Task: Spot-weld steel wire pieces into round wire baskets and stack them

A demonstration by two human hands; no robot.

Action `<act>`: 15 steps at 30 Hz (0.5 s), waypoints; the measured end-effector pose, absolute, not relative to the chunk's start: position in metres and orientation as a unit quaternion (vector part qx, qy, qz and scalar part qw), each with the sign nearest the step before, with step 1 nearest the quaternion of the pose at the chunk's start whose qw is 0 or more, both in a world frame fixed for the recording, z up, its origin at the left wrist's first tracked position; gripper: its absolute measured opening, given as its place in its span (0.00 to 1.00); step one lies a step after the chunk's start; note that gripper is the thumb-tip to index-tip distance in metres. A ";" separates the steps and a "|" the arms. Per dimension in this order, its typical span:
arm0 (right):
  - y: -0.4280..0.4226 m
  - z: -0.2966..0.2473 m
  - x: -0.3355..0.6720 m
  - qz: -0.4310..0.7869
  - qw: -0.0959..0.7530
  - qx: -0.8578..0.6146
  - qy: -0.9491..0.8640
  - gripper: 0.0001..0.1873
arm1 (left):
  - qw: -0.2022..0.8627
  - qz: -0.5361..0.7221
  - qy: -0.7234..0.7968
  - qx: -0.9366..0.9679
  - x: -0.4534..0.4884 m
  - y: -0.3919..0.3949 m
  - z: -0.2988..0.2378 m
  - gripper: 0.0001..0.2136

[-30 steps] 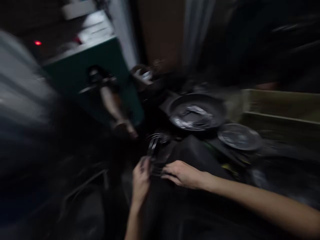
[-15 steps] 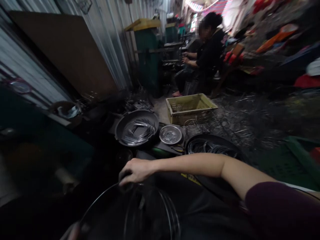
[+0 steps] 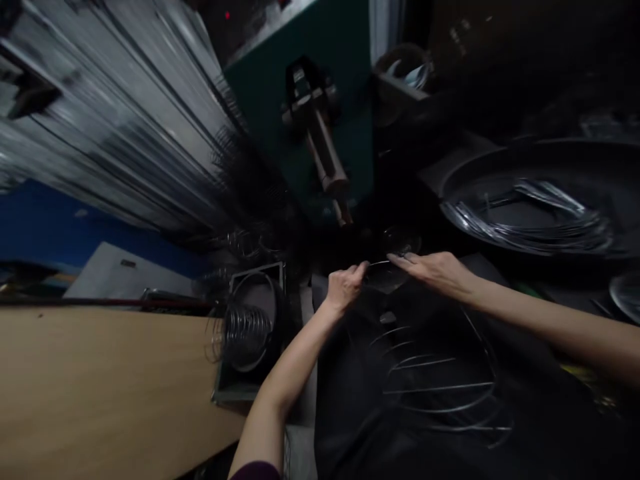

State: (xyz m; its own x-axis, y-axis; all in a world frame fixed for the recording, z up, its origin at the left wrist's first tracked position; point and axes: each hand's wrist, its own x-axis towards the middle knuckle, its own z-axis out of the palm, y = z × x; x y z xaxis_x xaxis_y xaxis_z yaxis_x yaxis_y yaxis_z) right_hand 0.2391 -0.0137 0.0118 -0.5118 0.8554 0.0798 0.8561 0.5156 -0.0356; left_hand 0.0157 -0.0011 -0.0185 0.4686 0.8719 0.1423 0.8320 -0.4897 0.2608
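Observation:
My left hand (image 3: 346,287) is closed, its thumb and fingers pinching one end of a thin metal wire (image 3: 379,263). Opposite it, my right hand (image 3: 434,270) grips the same wire, with a short bright stretch showing between the two. Whether the wire forms a full ring is too dark to tell. Just beyond my hands, a machine's metal arm with a copper-coloured tip (image 3: 343,213) points down towards them. Several bent wire pieces (image 3: 440,388) lie on the dark cloth (image 3: 355,400) over my lap, below my hands.
A large dark pan (image 3: 530,150) on the right holds bundled wires (image 3: 550,223). To the left, a box (image 3: 250,387) contains a stack of wire rings (image 3: 247,333) beside a wooden board (image 3: 110,393). The green machine body (image 3: 345,73) stands ahead. A small bowl (image 3: 627,297) sits at the right edge.
The view has swung left and down, so the co-worker and yellow crate are out of sight. Both hands have come together in front of the machine tip, holding the wire between them.

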 end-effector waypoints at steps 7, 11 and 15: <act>0.013 0.023 0.221 -0.039 -0.065 -0.490 -0.869 0.32 | 0.203 0.185 0.464 0.842 -0.002 0.021 0.000 0.13; 0.042 0.049 0.213 -0.025 -0.043 -0.515 -0.856 0.28 | 0.201 0.186 0.457 0.846 -0.017 0.046 0.036 0.13; 0.058 0.059 0.210 0.044 0.001 -0.550 -0.834 0.31 | 0.117 0.114 0.502 0.849 -0.019 0.057 0.061 0.13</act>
State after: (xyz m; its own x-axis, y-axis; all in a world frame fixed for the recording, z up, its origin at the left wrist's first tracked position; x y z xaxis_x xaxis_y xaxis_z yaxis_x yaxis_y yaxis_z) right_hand 0.2099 0.0582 0.0586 -0.3959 0.9172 -0.0458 0.9169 0.3920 -0.0747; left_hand -0.0188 0.0572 0.0613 0.4700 0.8794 0.0755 0.8260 -0.4684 0.3136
